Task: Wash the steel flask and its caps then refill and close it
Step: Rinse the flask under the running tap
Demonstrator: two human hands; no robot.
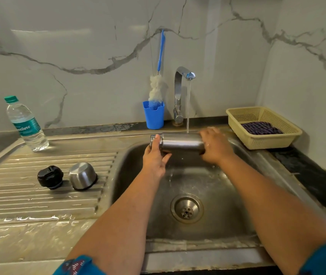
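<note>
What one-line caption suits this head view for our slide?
Both hands hold a steel flask sideways under the running tap, its two caps on the draining board.

teal label of the plastic water bottle (27,124), white script partly readable as "nature", smaller print illegible

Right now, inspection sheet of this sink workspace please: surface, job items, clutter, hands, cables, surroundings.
Surface: wet steel drainboard left of the sink basin.
Job's things: steel flask held sideways under the running tap, open mouth toward the left; black inner cap and steel outer cap stand apart on the drainboard; water bottle at the back left.
Clutter: bottle brush in blue cup; cream basket holding a dark cloth.
Hands: left hand grips the flask's mouth end; right hand grips its base end.
Cables: nothing seen.
Surroundings: marble-look wall.
</note>
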